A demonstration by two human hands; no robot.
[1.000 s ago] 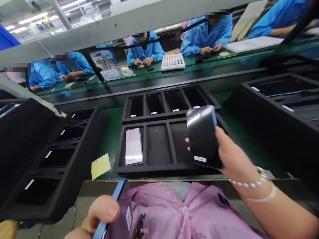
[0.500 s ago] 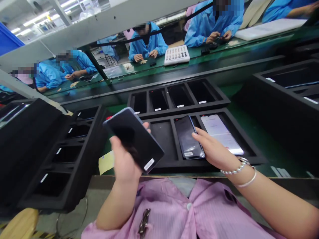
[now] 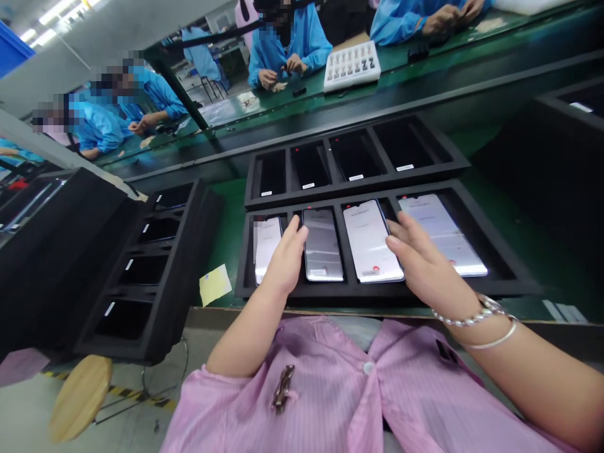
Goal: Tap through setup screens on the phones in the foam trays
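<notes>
A black foam tray [image 3: 306, 290] lies in front of me with phones in its compartments. My left hand [image 3: 285, 257] is over the divider between the leftmost phone [image 3: 267, 242] and the dark grey-screened phone [image 3: 323, 245]. Its fingers stretch forward, the thumb at the grey-screened phone's left edge, with nothing gripped. My right hand [image 3: 422, 261] has thumb and fingers apart at the right edge of the third phone [image 3: 370, 236], whose screen is lit white. Whether the thumb touches it, I cannot tell. Farther right lies another lit phone [image 3: 441, 233], partly behind my right hand.
Behind stands a second foam tray [image 3: 287, 200] of dark phones. Stacked foam trays [image 3: 189, 277] rise at left, more black foam [image 3: 533, 170] at right. A yellow note [image 3: 214, 285] lies near the edge. People in blue work across the green bench beside a white parts tray [image 3: 352, 66].
The phone from my left hand now lies in the second compartment, and that hand has let go. The third phone's screen turned from dark to white; my right hand's fingers have spread off it.
</notes>
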